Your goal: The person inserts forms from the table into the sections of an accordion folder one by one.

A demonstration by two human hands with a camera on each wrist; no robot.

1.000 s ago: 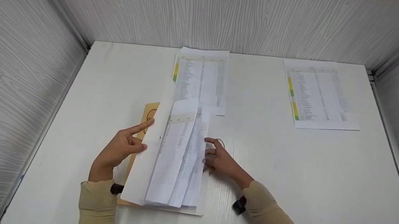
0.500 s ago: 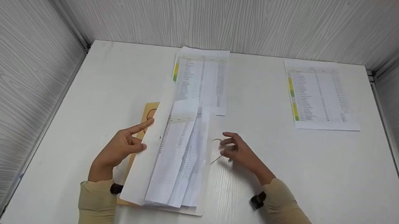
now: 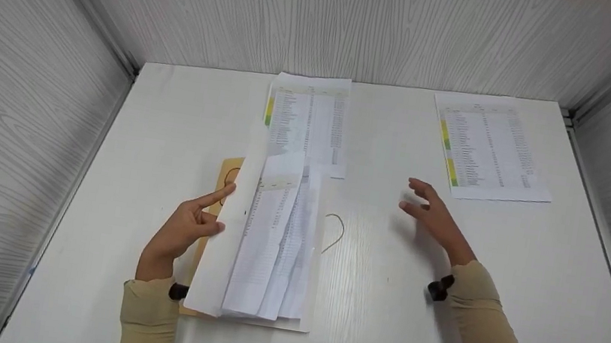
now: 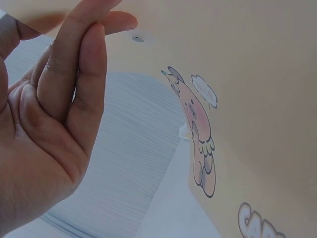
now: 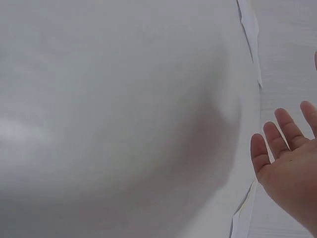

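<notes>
A tan folder [image 3: 218,267] lies partly raised on the table, its cover [image 4: 257,99] printed outside with a cartoon animal and lettering. My left hand [image 3: 184,235] pinches the cover's left edge, thumb and index finger on the white inner side, the other fingers behind it. Several printed sheets [image 3: 265,238] stand loosely tilted inside. From the folder's right edge a thin cord loop [image 3: 342,234] sticks out. My right hand [image 3: 432,212] is over the table to the right of the folder, fingers spread and holding nothing; the right wrist view shows its palm and fingers [image 5: 285,129].
Behind the folder lies a printed stack of sheets [image 3: 311,112] with yellow and green marks at its left edge. A similar stack [image 3: 490,151] is at the back right. Wood-grain panels [image 3: 328,17] wall the table [image 3: 182,105] at the back and sides.
My right hand has left the sheets at the folder's right side, passed the cord loop and moved right and back, its fingers opening. The left hand stays on the cover.
</notes>
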